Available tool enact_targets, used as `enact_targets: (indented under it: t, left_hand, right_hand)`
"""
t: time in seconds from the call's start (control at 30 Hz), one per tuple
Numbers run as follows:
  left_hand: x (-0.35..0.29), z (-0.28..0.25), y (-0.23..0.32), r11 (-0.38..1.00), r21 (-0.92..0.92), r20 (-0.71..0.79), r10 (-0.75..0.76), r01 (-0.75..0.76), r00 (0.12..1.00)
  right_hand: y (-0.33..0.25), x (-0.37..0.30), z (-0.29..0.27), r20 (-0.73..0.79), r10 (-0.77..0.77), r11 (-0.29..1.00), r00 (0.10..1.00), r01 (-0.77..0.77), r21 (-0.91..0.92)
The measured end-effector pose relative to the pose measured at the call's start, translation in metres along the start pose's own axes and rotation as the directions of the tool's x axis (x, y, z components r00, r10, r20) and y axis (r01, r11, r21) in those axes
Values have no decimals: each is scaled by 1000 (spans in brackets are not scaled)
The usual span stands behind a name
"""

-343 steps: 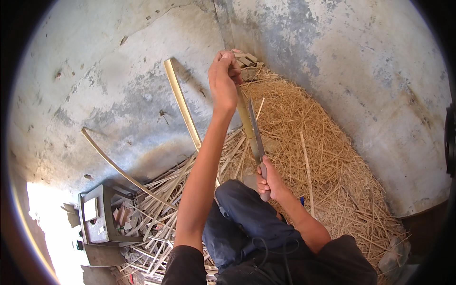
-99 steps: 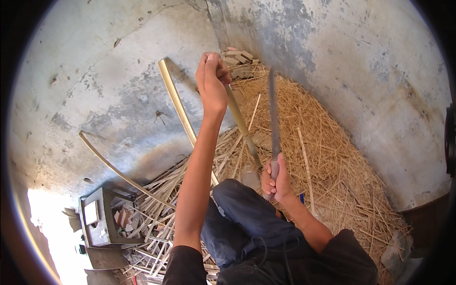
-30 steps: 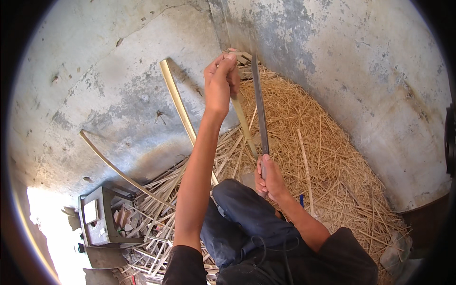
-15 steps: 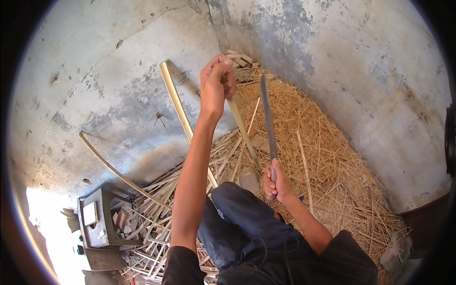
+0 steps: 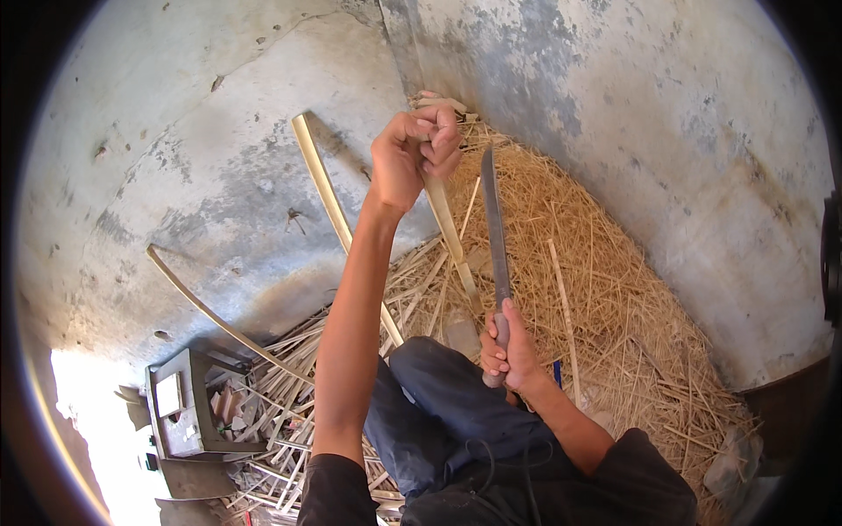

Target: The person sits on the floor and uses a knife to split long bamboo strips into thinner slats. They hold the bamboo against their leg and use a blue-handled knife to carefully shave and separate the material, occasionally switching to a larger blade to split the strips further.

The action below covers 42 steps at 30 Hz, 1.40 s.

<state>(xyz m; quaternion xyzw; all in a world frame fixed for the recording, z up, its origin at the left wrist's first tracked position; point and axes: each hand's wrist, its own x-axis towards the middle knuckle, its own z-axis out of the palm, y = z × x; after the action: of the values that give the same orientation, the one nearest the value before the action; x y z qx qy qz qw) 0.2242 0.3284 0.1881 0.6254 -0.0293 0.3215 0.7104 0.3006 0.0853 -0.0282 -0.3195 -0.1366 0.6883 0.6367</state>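
The left grip, at the upper centre of the frame, is closed around the upper portion of a pale bamboo strip; the exact contact area is partly hidden. The strip slants downward to the middle of the frame. The right grip, slightly below and right of centre, is clasped around the handle of a long knife. The blade points upward, right of the strip and apart from it. A heap of shavings occupies the right-centre area; a wooden box frame sits lower left.
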Motion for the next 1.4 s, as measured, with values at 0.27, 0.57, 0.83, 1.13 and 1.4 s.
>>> enact_targets:
  t: [0.27,0.57,0.83,1.13,1.4]
  left_hand:
    - [4,4,-13,998,-4,-107,68,-69,992]
    - [12,25,-21,965,239,-504,218,-107,836]
    - [1,10,-14,956,260,-549,265,-140,793]
    - [-10,8,-5,998,-27,-123,56,-60,991]
    - [-21,-11,0,998,-56,-110,36,-42,993]
  right_hand:
    - [21,18,-7,-104,99,992,990,-106,-66]
    - [23,21,16,-13,-284,951,959,280,-133]
    - [40,37,-38,-236,158,984,959,-173,-42]
    - [18,27,-8,-64,55,994,996,-61,-90]
    - [-9,17,11,-36,-4,990,999,-1,-139]
